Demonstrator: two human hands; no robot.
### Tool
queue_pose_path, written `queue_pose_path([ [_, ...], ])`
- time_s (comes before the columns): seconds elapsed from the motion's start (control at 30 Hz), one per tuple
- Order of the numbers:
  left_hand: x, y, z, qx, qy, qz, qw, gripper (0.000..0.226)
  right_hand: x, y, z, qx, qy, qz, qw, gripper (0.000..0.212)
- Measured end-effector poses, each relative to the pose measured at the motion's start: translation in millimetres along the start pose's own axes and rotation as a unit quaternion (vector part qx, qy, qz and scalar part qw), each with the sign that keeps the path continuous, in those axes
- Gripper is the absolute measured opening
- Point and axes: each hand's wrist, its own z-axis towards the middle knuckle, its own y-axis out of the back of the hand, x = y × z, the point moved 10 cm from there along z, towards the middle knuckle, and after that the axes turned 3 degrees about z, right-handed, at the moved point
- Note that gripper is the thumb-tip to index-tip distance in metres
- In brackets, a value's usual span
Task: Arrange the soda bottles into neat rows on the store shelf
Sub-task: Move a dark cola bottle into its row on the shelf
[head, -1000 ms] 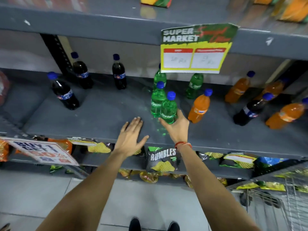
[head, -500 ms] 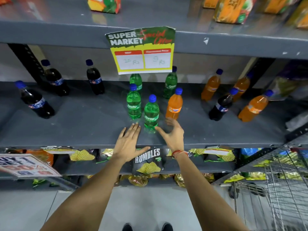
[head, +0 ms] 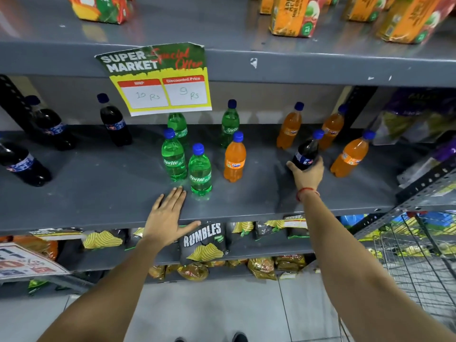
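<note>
On the grey middle shelf (head: 103,193) stand scattered soda bottles with blue caps. My right hand (head: 307,174) is closed around the base of a dark cola bottle (head: 306,154) among the orange ones at the right. My left hand (head: 167,215) lies flat and open on the shelf's front edge, just in front of a green Sprite bottle (head: 200,171). A second Sprite bottle (head: 173,156) stands behind it, two more (head: 230,124) further back. An orange Fanta bottle (head: 235,159) stands mid-shelf; three more orange bottles (head: 350,155) stand at the right. Three cola bottles (head: 114,120) stand at the left.
A yellow and green price sign (head: 160,80) hangs from the shelf above and hides a Sprite bottle's top. Juice cartons (head: 293,16) fill the top shelf. Chip bags (head: 202,243) fill the lower shelf. A wire shopping cart (head: 414,262) stands at the lower right.
My right hand has left the front Sprite bottle, moved right and closed on the dark cola bottle. My left hand stays flat on the shelf edge. The view has shifted right.
</note>
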Motion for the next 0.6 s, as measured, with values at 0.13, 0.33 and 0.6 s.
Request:
queue_pose_path([
  [0.13, -0.3, 0.9, 1.2, -0.01, 0.002, -0.002, 1.0, 0.095, -1.7, 1.5, 8.3, -0.01, -0.007, 0.008, 1.0, 0.06],
  [0.33, -0.5, 2.7, 1.8, -0.015, -0.002, 0.002, 1.0, 0.095, 12.4, 9.8, -36.7, -0.018, 0.044, 0.005, 0.999, 0.054],
  [0.6, -1.0, 1.3, 1.3, 0.014, -0.007, -0.011, 1.0, 0.098, 39.8, -39.8, -161.7, 0.113, 0.127, 0.034, 0.985, 0.044],
])
